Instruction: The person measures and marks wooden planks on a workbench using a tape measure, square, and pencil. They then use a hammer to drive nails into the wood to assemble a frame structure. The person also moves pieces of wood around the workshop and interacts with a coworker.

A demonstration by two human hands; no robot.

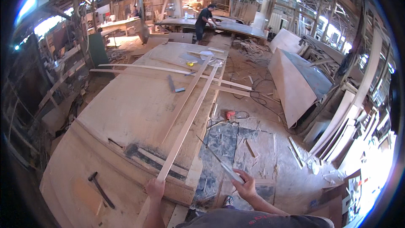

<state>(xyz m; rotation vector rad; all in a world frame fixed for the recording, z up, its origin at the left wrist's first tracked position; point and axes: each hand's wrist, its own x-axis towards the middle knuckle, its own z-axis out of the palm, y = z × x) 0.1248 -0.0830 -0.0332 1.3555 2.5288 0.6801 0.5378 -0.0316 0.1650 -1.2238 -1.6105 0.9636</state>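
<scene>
My left hand (155, 189) is closed around the near end of a long, pale wooden strip (185, 134), which lies lengthwise along the big plywood-topped table. In my right hand (245, 185), off the table's right edge, is a handsaw (230, 171). Its narrow blade points up and to the left, toward the strip but apart from it, and is seen nearly edge-on. A second strip (185, 97) runs beside the first, and thinner crosswise strips (147, 67) pass at the far end. A hammer (101, 190) rests left of my left hand.
On the table (114, 105) are a try square (172, 84), a yellow tape measure (190, 63) and dark slots. A red power tool (229, 115) with cables sits on the floor at right. Another person (204, 22) stands at a far table. Large panels (295, 82) lean at right.
</scene>
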